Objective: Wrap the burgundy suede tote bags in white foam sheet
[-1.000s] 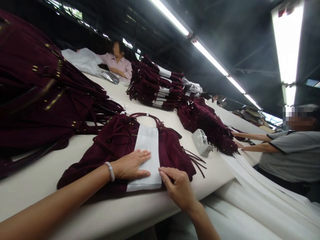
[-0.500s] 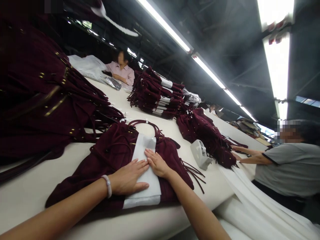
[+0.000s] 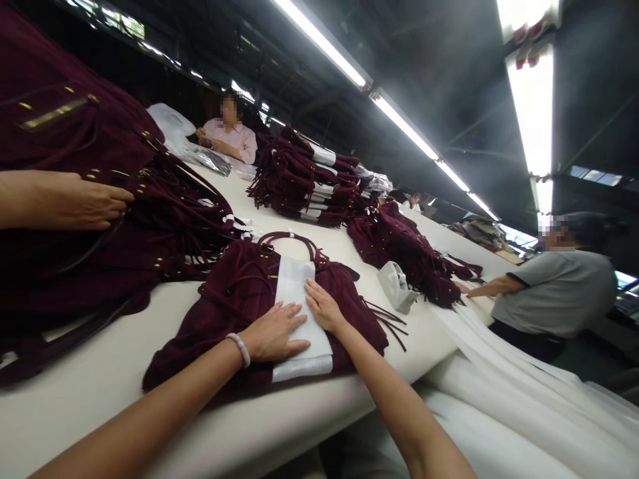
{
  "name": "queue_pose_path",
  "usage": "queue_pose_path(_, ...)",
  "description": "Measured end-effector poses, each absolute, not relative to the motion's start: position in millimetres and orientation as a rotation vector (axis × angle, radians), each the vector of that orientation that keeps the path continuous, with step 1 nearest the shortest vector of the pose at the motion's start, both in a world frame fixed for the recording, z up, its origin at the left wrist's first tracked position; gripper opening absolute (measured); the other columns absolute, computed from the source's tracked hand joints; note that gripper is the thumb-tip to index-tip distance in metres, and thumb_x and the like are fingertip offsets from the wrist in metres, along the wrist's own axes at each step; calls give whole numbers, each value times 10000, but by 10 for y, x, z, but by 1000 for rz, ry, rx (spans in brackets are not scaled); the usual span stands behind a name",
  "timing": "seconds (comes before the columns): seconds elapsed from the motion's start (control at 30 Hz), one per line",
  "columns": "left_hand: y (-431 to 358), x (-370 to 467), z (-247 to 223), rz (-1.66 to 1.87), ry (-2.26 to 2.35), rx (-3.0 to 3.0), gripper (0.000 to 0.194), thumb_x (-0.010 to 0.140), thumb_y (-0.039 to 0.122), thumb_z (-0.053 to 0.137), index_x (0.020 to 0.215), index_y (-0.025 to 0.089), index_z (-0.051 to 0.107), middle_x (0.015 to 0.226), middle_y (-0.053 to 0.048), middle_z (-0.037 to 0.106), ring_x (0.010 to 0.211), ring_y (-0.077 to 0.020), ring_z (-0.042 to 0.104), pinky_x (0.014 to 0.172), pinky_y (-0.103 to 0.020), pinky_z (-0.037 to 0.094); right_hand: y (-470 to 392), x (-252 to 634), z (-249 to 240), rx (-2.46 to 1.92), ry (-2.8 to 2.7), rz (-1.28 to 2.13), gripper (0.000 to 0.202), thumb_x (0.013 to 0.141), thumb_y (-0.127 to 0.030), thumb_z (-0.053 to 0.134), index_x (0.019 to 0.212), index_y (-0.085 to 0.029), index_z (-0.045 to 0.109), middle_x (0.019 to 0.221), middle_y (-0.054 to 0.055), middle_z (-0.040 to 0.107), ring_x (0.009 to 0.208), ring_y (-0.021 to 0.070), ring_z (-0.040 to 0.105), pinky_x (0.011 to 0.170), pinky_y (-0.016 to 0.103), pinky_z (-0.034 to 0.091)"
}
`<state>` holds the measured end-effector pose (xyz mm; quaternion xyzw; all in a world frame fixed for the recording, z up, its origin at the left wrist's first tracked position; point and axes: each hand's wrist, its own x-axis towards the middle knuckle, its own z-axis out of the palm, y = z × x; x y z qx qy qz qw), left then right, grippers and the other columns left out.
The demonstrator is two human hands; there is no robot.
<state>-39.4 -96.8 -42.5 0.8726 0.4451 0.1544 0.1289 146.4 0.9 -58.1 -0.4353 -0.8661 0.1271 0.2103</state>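
Note:
A burgundy bag (image 3: 227, 286) lies flat on the pale table (image 3: 124, 346), its looped handles pointing away from me. A white wrap (image 3: 294, 279) runs around the middle of the bag. My left hand (image 3: 277, 332), with a light band on the wrist, rests flat on the wrap with its fingers spread. My right hand (image 3: 324, 307) lies beside it, palm down, on the wrap's right edge and the bag. Neither hand grips anything.
At the left, another person's hand (image 3: 64, 201) touches a heap of burgundy bags (image 3: 114, 146). Wrapped bags (image 3: 304, 176) are stacked behind. A white tape dispenser (image 3: 397, 286) stands to the right, near more bags (image 3: 404, 253) and a person in grey (image 3: 554, 293).
Another person's hand has come in from the left onto the heap. The view has shifted a little. My hands remain on the wrap, slightly farther apart at the fingertips.

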Motion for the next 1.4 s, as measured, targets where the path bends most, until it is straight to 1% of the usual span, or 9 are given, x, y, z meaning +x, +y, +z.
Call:
queue_pose_path(0.13,-950,-408,-441,451,1287,2547,646,878,601,474,1350,163,521,1489,-194,409,1392,-355,355,1156,-542,234,4,1525,-568,-1405,-1952,372,356,875,-217,448,1135,-160,686,1241,111,648,1169,199,569,1076,363,379)
queue_pose_path(0.23,-943,-419,-452,427,1280,2547,675,875,625,455,1370,168,503,1506,-187,385,1410,-347,327,1169,-526,211,39,1574,-577,-1525,-1806,463,282,812,-217,486,938,-170,733,941,80,723,891,198,645,902,345,486)
queue_pose_path(0.3,-938,-427,-454,405,1269,2547,728,863,660,446,1388,157,484,1514,-197,367,1418,-349,309,1174,-523,199,53,1598,-580,-1558,-1753,615,243,768,-222,521,857,-170,740,753,38,705,660,158,621,692,279,510)
queue_pose_path(0.4,-933,-439,-447,387,1247,2536,822,829,719,449,1411,138,458,1524,-217,334,1426,-361,287,1175,-532,193,20,1631,-548,-1522,-1715,883,257,737,-254,578,877,-122,749,602,13,643,456,98,496,473,218,397)
queue_pose_path(0.67,-941,-446,-399,387,1229,2485,797,822,688,492,1415,157,450,1531,-208,320,1435,-342,274,1174,-534,184,-106,1747,-401,-1226,-1676,1420,523,674,-382,738,1133,-135,697,699,-9,650,454,28,376,421,168,257)
queue_pose_path(0.9,-942,-430,-378,343,1238,2495,833,823,705,470,1437,144,420,1546,-213,282,1446,-331,250,1186,-516,150,-118,1657,-415,-1314,-1626,1457,214,646,-290,766,740,-114,688,530,-34,570,448,44,408,426,171,292)
queue_pose_path(1.13,-919,-441,-409,406,1287,2467,833,836,720,428,1440,147,419,1567,-199,242,1466,-320,189,1193,-510,106,-133,1599,-418,-1378,-1568,1396,125,676,-240,713,694,-133,650,484,-56,534,425,47,406,439,176,328)
queue_pose_path(1.27,-864,-430,-452,419,1364,2452,769,890,681,345,1431,140,430,1558,-196,272,1464,-311,200,1189,-511,124,-128,1607,-453,-1380,-1523,1391,147,666,-251,730,676,-134,642,465,-60,521,416,47,401,429,176,317)
queue_pose_path(1.4,-835,-396,-452,271,1405,2516,741,933,620,286,1473,117,351,1560,-204,254,1463,-315,200,1181,-523,133,-136,1576,-474,-1374,-1485,1377,208,640,-295,763,634,-138,627,466,-56,529,412,50,409,412,179,308)
